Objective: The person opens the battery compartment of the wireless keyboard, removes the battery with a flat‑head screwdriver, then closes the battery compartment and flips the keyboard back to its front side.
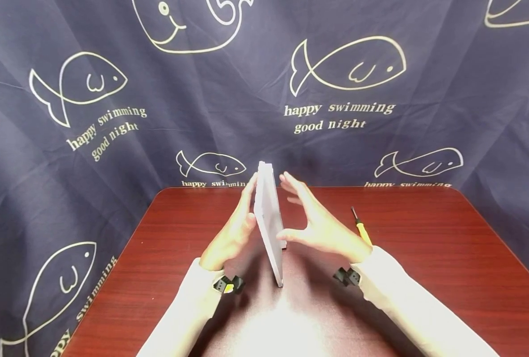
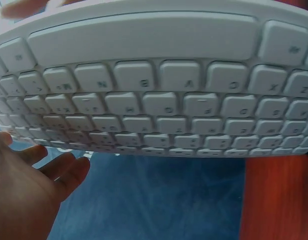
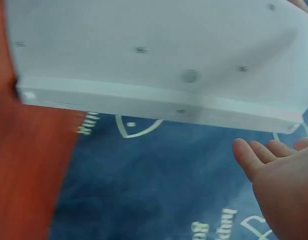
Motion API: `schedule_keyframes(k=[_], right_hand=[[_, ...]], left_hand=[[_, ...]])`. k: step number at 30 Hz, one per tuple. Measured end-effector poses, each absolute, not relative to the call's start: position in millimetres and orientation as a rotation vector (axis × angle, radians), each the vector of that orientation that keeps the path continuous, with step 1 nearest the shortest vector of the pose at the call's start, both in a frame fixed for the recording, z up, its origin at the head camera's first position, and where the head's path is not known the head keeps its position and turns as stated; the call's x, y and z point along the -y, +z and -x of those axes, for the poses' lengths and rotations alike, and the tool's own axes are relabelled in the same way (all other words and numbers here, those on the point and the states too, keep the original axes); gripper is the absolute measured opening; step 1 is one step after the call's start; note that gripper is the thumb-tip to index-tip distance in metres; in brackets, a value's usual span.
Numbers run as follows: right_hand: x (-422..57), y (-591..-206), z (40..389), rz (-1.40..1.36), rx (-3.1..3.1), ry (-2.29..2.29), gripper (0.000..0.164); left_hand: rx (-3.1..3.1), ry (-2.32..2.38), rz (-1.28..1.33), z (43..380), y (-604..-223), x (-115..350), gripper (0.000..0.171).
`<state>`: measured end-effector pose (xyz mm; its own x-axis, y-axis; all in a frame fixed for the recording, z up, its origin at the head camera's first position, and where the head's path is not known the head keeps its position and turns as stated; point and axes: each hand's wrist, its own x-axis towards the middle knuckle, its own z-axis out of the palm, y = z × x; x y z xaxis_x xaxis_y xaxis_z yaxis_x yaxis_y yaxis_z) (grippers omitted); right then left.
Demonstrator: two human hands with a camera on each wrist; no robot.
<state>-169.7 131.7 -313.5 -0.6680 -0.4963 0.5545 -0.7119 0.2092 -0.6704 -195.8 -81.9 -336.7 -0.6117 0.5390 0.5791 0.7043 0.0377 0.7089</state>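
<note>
A white keyboard is held or standing on edge between the two hands, seen nearly end-on in the head view. Its keys face the left hand, whose straight fingers lie along that side. The flat back, with small screw holes, faces the right hand. That hand's fingers are extended and spread; the thumb tip is at or very near the back. Both wrist views show the fingers loose, not curled round the keyboard. Whether its lower edge touches the table is unclear.
A screwdriver with a yellow handle lies on the reddish-brown table, beyond the right forearm. Behind the table hangs a dark blue curtain with fish drawings. Small black wrist devices sit below each hand.
</note>
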Motion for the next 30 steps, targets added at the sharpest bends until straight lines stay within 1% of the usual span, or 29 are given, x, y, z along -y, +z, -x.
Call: schedule_keyframes(k=[4,6,15,23,26,30], right_hand=[[-129.1,-296.7,170.5,-1.197,2.205,1.391,0.107],[-129.7,-291.3,169.6,-1.200,2.201,1.368,0.108],[-138.3,-278.1,164.7,-1.210,2.233,1.249,0.104],[-155.6,-272.4,155.4,-1.177,2.274,1.151,0.096],[-163.7,-272.1,151.9,-1.131,2.320,1.086,0.094],[-176.8,-273.4,148.6,-1.094,2.357,1.036,0.092]], left_hand=[[2.192,-1.619,1.301,183.3,-330.8,78.0,0.098],[2.216,-1.598,1.304,182.7,-335.3,76.8,0.097],[2.353,-1.442,1.316,203.5,-387.7,73.3,0.084],[2.567,-1.329,1.312,202.0,-407.7,67.6,0.075],[2.663,-1.259,1.311,201.3,-412.3,65.9,0.076],[2.775,-1.170,1.312,201.4,-419.4,63.1,0.083]])
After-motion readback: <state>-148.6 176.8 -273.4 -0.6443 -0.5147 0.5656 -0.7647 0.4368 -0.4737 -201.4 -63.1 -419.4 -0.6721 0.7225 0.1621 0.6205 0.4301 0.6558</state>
